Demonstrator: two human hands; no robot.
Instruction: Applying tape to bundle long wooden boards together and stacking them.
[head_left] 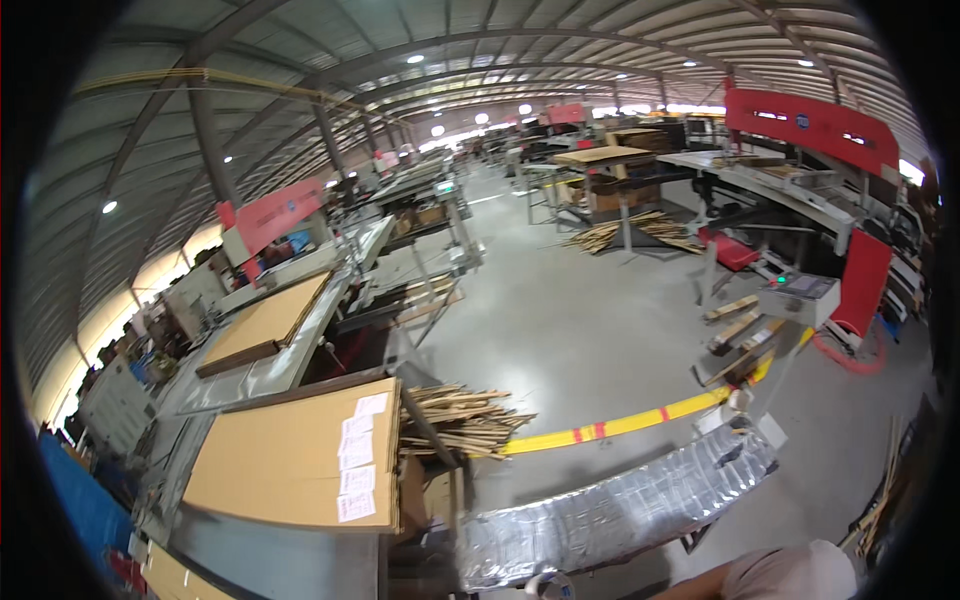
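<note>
Neither of my hands shows. At the lower right edge, part of a bare arm (pixel 695 585) and a pale sleeve (pixel 800 575) come into view, with the hand out of the picture. Nearest to that arm is a long narrow bench (pixel 620 500) wrapped in shiny silver film. A round roll-like object (pixel 548 586) sits at its near edge, partly cut off. To the left, a stack of brown cardboard sheets (pixel 270 455) lies on a grey table (pixel 285 550). Several white printed papers (pixel 356 450) rest along the stack's right side.
Thin wooden strips (pixel 455 420) are heaped beside the cardboard. Yellow tape with red marks (pixel 620 427) crosses the grey floor (pixel 530 330). Another cardboard stack (pixel 265 320) lies on a machine table farther left. Machines with red panels (pixel 810 125) and a control box (pixel 800 290) stand at right.
</note>
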